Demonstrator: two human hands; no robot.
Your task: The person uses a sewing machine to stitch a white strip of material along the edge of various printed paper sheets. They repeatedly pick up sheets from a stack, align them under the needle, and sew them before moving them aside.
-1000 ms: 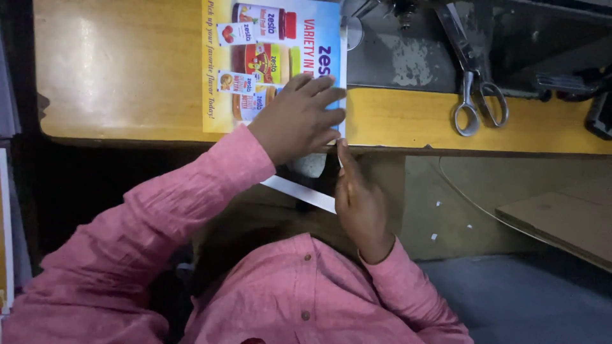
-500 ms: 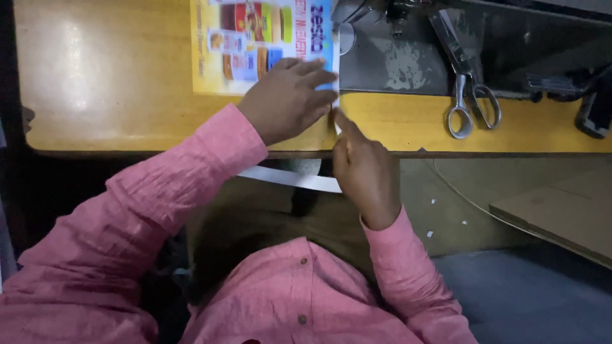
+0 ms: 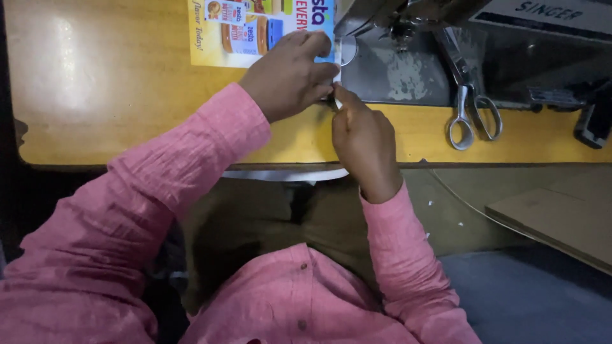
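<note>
Two hands meet at the lower right corner of a printed sheet lying flat on the yellow wooden surface. The left hand presses down on that corner, fingers curled over its edge, palm on the paper. The right hand sits just beside it, towards the near edge of the surface, with thumb and forefinger pinched together; something thin may be caught in that pinch, but it is too small and too shadowed to tell what. A white strip shows below the near edge of the surface, under the sheet's side, hanging over the person's lap.

By its look the sheet is light and thin, glossy card or paper: it would slide easily on the polished wood, bend at a touch and crease if gripped hard. A flat palm holds it best, or a light pinch at a corner or edge.

Its print is a yellow panel with pictures of jars and cartons in red, orange and blue, and a blue band along its right side. Right of the sheet stands a dark sewing machine with a worn grey bed, a white label with dark lettering on its top. Steel scissors lie further right of the sheet, handles towards the person.
</note>
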